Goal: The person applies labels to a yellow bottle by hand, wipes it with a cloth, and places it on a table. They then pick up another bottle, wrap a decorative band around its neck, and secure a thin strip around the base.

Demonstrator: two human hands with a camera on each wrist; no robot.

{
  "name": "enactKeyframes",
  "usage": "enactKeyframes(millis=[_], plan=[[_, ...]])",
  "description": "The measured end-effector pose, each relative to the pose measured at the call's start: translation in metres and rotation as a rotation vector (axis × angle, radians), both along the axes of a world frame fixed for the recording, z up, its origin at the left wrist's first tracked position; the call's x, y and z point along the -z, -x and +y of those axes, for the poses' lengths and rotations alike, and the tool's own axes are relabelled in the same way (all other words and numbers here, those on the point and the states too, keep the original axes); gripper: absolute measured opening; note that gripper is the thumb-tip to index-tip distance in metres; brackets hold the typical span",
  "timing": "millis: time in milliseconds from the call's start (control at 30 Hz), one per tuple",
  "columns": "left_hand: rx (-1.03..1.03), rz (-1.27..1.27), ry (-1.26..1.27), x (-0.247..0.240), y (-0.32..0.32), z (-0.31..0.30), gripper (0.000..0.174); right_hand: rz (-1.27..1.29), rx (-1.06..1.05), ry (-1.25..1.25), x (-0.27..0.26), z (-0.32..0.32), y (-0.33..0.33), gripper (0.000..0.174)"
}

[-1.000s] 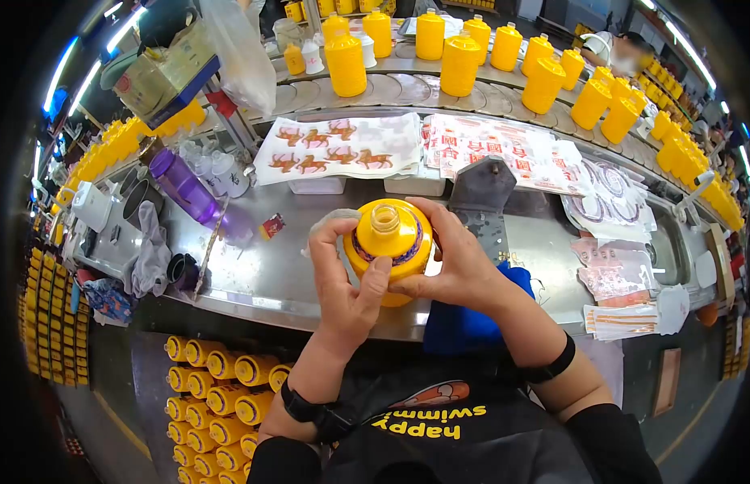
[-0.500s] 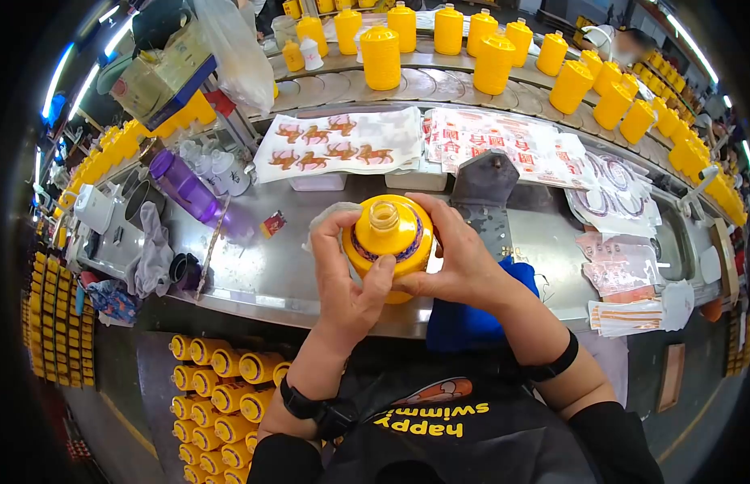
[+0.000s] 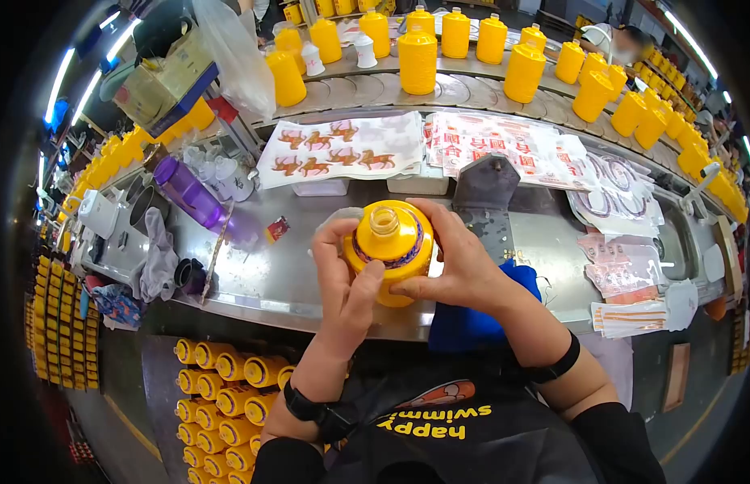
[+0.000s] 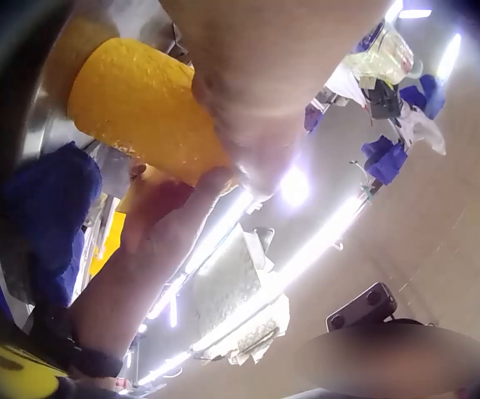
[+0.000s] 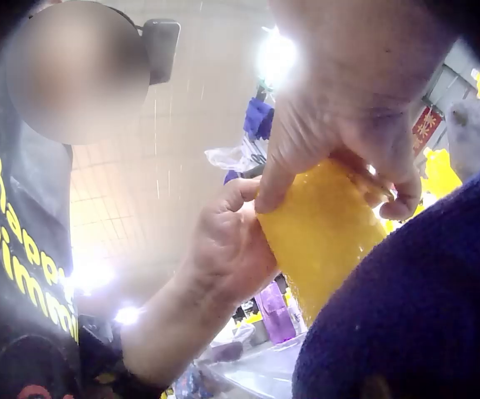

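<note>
A yellow bottle (image 3: 407,222) with a clear open neck stands upright between both hands, over the near part of the steel worktop. Round its shoulder runs a purple patterned band (image 3: 403,260). My left hand (image 3: 342,294) holds the bottle's left side, its thumb bent against the front by the band. A pale grey piece of material (image 3: 341,216) shows behind the left fingers. Gripping the opposite side is my right hand (image 3: 467,266), thumb across the front below the band. In the right wrist view the bottle's yellow wall (image 5: 319,241) shows beneath the right fingers.
Printed decal sheets (image 3: 338,149) lie behind the bottle, beside a dark metal stand (image 3: 486,181). A blue cloth (image 3: 463,323) hangs at the near edge. A purple bottle (image 3: 188,189) stands left. Yellow bottles ride a conveyor (image 3: 350,93) behind; several more lie stacked below left (image 3: 229,399).
My left thumb has slid slightly down and left on the bottle's front. Both hands keep hold of it. The conveyor's bottles have travelled to the right.
</note>
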State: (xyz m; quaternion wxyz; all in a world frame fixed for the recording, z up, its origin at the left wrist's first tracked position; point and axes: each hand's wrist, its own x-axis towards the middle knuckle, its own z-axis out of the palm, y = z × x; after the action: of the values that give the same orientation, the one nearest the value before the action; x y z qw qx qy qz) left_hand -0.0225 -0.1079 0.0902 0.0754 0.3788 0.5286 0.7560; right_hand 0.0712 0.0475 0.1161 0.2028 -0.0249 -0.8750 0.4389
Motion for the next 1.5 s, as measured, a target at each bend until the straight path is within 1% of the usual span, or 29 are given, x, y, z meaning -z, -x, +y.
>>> enactKeyframes(millis=[100,200,400,500,600,800,900,933,1033,1067,1167,1200,1300,1333,1433,1500], plan=[[-0.053,0.093,0.067,-0.001,-0.002,0.001,0.048,0.007,-0.002,0.01,0.0,0.0,0.0,0.092],[-0.043,0.155,0.157,-0.002,0.002,-0.001,0.05,0.004,-0.002,0.016,0.0,0.0,0.0,0.093],[-0.039,0.22,0.203,-0.008,0.004,-0.001,0.052,-0.011,0.0,0.032,-0.001,-0.001,-0.001,0.093],[0.038,0.052,0.107,-0.006,0.006,0.001,0.051,-0.009,0.001,0.024,0.0,-0.001,0.0,0.093],[0.049,0.026,0.074,-0.006,0.004,0.001,0.052,-0.001,-0.004,0.022,-0.001,-0.001,0.0,0.093],[0.032,0.069,0.067,-0.004,0.007,0.001,0.053,-0.002,-0.009,0.014,-0.001,0.0,0.0,0.093],[-0.168,0.232,0.012,0.012,0.003,-0.003,0.049,0.007,0.004,-0.039,0.001,0.0,-0.001,0.094],[-0.378,0.512,0.028,0.015,0.007,-0.01,0.038,0.013,0.009,-0.066,0.002,0.0,0.002,0.094],[-0.502,0.872,0.137,0.012,-0.001,-0.02,0.023,0.006,0.009,-0.04,0.001,0.0,0.001,0.093],[-0.53,0.876,0.129,0.01,-0.005,-0.018,0.019,0.009,0.004,-0.029,0.003,0.0,0.001,0.093],[-0.545,0.975,0.23,0.0,-0.007,-0.013,0.022,-0.007,-0.01,0.003,0.005,0.001,0.009,0.093],[-0.546,0.984,0.214,-0.006,-0.013,-0.008,0.012,-0.023,-0.013,0.012,0.004,0.002,0.008,0.093],[-0.531,0.974,0.214,-0.006,-0.016,-0.003,0.013,-0.009,-0.02,-0.012,0.005,0.001,0.007,0.092],[-0.511,0.917,0.189,-0.004,-0.015,-0.006,0.013,0.008,-0.018,-0.029,0.005,0.002,0.008,0.092],[-0.556,0.811,0.193,0.013,-0.007,-0.025,0.024,0.034,-0.008,-0.05,0.005,0.001,0.009,0.089],[-0.565,0.846,0.217,0.011,-0.009,-0.027,0.023,0.0,-0.008,0.001,0.003,0.0,0.005,0.089]])
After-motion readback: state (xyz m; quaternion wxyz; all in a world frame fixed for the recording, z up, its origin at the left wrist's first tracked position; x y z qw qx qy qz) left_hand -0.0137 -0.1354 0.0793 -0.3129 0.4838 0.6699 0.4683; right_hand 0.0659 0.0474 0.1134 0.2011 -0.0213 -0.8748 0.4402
